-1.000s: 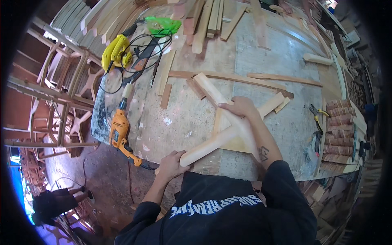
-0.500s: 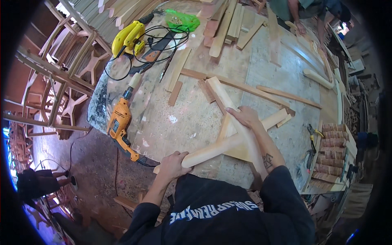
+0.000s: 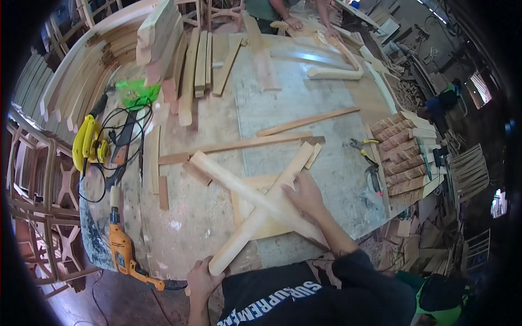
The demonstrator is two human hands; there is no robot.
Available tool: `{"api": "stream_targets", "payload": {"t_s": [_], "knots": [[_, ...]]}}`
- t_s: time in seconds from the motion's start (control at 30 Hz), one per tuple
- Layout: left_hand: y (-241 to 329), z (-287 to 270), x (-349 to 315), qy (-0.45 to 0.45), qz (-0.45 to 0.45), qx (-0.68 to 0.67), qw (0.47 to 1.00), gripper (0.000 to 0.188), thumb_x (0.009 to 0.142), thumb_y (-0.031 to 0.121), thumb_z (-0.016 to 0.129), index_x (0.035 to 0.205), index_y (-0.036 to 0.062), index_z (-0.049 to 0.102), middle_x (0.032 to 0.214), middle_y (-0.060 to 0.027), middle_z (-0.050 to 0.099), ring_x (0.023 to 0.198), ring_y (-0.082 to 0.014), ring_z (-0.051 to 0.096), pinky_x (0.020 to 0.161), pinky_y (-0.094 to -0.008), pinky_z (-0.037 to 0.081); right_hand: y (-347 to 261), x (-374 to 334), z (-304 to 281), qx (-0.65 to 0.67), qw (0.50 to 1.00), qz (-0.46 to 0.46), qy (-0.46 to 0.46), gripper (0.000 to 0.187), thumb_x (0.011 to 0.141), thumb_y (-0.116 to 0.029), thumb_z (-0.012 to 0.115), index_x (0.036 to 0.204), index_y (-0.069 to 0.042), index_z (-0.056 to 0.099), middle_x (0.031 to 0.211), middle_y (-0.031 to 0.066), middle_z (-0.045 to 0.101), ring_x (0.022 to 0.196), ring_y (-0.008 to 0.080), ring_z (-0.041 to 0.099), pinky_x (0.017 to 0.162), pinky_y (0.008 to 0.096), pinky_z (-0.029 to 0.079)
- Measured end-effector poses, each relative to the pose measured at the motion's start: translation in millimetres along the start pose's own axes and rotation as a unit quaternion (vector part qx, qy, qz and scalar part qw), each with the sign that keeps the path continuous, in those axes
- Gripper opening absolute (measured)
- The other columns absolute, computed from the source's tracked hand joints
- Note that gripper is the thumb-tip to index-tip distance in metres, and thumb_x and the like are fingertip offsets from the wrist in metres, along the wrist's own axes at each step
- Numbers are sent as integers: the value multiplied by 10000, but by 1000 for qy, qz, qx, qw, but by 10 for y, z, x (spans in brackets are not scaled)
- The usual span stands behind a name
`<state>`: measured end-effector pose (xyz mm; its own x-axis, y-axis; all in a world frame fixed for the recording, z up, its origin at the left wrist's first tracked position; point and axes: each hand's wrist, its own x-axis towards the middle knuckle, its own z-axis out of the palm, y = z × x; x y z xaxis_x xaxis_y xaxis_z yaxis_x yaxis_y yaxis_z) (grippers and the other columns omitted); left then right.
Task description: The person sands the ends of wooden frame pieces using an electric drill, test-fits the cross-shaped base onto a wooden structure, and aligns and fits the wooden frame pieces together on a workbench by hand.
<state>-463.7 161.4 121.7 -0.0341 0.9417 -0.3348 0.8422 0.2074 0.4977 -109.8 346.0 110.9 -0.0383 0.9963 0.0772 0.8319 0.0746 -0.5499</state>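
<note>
On the bench in front of me lies an X-shaped piece of pale wood (image 3: 265, 205), its surface smooth and its arms rounded. My left hand (image 3: 203, 278) is closed round the end of its lower left arm. Just right of the crossing, my right hand (image 3: 305, 194) grips the edge of the upper right arm, thumb on top and some fingers hidden. Beneath the X, a flat light board (image 3: 239, 209) partly shows. A thin wooden strip (image 3: 228, 145) runs behind the far ends, and a small block (image 3: 197, 174) sits by the upper left arm.
At left are an orange drill (image 3: 120, 247), a yellow blower (image 3: 87, 144), a handsaw (image 3: 125, 141) and black cable. Pliers (image 3: 365, 149) and stacked curved wood pieces (image 3: 402, 157) are at right. Planks (image 3: 190, 76) lie at the far side, where another person's hands (image 3: 293, 23) work.
My right hand has left the upper left arm of the X and moved to the upper right arm. My left hand stays on its end. The view has turned to the right.
</note>
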Motion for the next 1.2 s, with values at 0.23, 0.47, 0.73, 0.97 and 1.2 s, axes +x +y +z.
{"api": "stream_targets", "payload": {"t_s": [0.23,0.47,0.73,0.97,1.2], "knots": [[7,51,95,9,52,-10,999,580,610,424,765,1092,115,672,886,-164,666,806,-343,661,708,-436,534,285,-298,240,334,891,279,-131,581,905,-456,604,1178,57,600,1039,169,674,922,227,648,812,348,498],[-46,99,56,17,37,29,999,596,609,450,761,1093,112,676,859,-175,667,779,-347,667,693,-446,534,294,-199,399,265,922,244,-139,540,922,-431,593,1188,38,607,1106,155,670,1006,227,642,878,341,491],[-79,139,-9,18,38,25,999,609,608,463,770,1104,124,672,861,-166,668,784,-341,670,704,-447,541,247,-316,372,249,936,221,-114,567,901,-485,588,1171,12,623,1072,186,681,1011,283,651,877,371,492],[-125,201,40,63,89,77,991,599,656,433,764,1143,111,628,1093,-163,584,1055,-340,539,892,-464,424,74,-218,-67,87,952,229,-185,609,878,-505,594,1187,20,598,1195,239,603,1067,395,593,919,429,460],[-102,442,163,175,146,107,968,506,716,428,736,1039,65,594,1048,-134,553,1019,-307,501,848,-441,369,342,-1459,-247,-186,979,-9,-86,699,709,-448,762,1202,2,553,1064,229,573,1043,395,550,875,454,445]]}}
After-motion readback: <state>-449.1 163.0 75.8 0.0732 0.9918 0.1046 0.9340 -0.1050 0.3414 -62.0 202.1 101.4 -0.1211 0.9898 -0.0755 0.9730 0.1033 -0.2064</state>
